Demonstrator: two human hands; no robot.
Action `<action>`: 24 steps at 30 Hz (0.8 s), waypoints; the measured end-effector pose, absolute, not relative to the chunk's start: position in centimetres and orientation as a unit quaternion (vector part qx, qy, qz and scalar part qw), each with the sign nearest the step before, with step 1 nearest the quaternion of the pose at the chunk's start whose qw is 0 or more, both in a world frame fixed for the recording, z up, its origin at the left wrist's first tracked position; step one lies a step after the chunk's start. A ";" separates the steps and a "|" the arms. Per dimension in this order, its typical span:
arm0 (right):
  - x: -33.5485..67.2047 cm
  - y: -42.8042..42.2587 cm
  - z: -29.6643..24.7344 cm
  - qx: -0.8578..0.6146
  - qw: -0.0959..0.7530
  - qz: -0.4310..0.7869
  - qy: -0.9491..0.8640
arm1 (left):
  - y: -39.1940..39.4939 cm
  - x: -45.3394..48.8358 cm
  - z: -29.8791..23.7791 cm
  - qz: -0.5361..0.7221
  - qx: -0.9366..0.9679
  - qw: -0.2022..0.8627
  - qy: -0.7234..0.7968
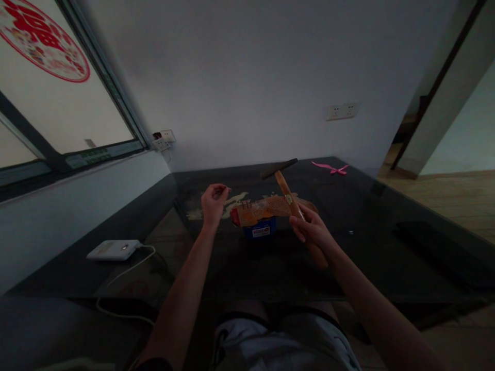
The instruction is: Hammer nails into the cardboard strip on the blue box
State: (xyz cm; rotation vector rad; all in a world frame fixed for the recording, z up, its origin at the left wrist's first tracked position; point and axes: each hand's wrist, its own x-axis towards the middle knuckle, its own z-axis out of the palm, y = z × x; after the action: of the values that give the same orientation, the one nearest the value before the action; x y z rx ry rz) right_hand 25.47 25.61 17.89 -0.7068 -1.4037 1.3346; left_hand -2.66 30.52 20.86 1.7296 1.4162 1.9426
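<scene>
On the left part of the glossy black table (228, 278) in front of you lies a white rectangular power bank with rounded corners (115, 250); from its right end a thin white cable (126, 269) curves down over the near edge; next comes your left hand (214, 201), raised, with fingers bent and the tips of thumb and forefinger close together; whether they pinch something small, I cannot tell; just beside it, near the table's middle, an orange-brown patterned piece with a red end (266, 208) lies over a dark blue box with a white label (261, 229); your right hand (307, 224) has its fingers closed around the wooden handle of a hammer with a dark metal head (285, 188); this head is up, beyond the patterned piece; farther right, near the wall, lies a bright pink ribbon (336, 170); nearer to you are a tiny shiny thing (351, 232) and, rightmost, a flat black object (429, 247).
</scene>
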 end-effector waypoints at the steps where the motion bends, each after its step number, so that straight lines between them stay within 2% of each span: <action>1: 25.5 25.6 17.8 -0.295 0.516 0.554 -0.583 | 30.8 -1.5 21.0 0.650 0.593 0.103 0.463; 6: 25.5 25.4 17.9 -0.299 0.516 0.554 -0.581 | 32.3 1.8 19.8 0.628 0.618 0.154 0.447; 17: 25.2 25.3 18.0 -0.309 0.510 0.559 -0.576 | 33.1 1.4 18.5 0.543 0.686 0.201 0.441; 24: 25.1 25.1 18.2 -0.312 0.504 0.558 -0.581 | 32.9 1.5 18.4 0.519 0.703 0.193 0.446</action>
State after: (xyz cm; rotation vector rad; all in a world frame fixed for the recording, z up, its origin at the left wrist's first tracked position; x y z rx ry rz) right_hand 25.06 25.08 18.17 -0.7530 -1.4020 1.3461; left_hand 1.50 32.94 18.40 1.9720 1.2524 1.4573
